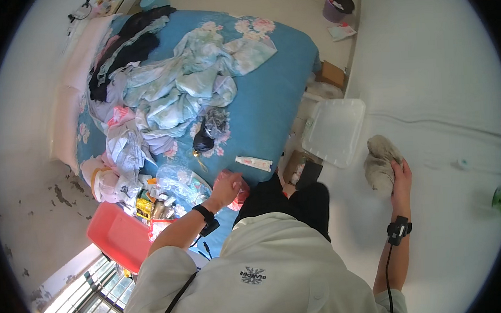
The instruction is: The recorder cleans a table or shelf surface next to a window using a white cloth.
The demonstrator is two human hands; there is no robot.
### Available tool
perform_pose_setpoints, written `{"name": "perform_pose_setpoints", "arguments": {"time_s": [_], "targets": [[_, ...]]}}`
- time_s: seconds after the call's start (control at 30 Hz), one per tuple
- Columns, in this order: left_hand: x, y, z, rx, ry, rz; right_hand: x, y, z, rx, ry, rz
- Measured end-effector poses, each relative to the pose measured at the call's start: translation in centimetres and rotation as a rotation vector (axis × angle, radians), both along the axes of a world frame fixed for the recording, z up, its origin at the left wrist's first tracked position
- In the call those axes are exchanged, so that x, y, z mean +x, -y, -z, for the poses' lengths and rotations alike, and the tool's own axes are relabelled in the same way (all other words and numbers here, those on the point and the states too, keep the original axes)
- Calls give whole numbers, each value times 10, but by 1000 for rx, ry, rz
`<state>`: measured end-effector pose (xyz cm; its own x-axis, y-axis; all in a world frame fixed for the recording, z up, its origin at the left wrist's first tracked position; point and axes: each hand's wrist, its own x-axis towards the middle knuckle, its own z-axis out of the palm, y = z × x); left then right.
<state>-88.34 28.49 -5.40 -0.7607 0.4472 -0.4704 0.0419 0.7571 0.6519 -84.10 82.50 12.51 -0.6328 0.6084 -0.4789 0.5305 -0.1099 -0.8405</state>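
Observation:
My right hand (400, 176) grips a crumpled grey-beige cloth (380, 162) at the white wall (433, 83). Whether the cloth presses on the wall is hard to tell. Over a red plastic bag (240, 195) at the bed's near edge is my left hand (229, 188), its fingers curled; whether they hold the bag is unclear. Beside that hand lies a clear plastic bag (179, 183). A white tube (254, 163) rests on the blue floral bedsheet (269, 108) just beyond. Both wrists wear black straps with cabled devices.
A rumpled pale-green quilt (187, 87) and dark clothes (132, 52) cover much of the bed. Packets (145, 208) and a red plastic basin (118, 235) are at the left. Between bed and wall stand a translucent plastic lid (334, 131) and an open cardboard box (298, 166). A cable (435, 123) crosses the wall.

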Motion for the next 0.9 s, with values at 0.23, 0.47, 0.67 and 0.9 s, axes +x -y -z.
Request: {"name": "perform_pose_setpoints", "arguments": {"time_s": [0.23, 0.47, 0.67, 0.9], "targets": [[-10, 15, -7, 46, -3, -105, -59, 6, -32, -83, -99, -32], [-39, -12, -16, -8, 137, -174, -147, 10, -33, -118, -244, 82], [-32, -22, 16, -79, 97, -155, -229, -13, 8, -126, -375, 182], [-58, -64, 11, -190, 310, -368, -335, -85, 54, -68, -368, 124]]}}
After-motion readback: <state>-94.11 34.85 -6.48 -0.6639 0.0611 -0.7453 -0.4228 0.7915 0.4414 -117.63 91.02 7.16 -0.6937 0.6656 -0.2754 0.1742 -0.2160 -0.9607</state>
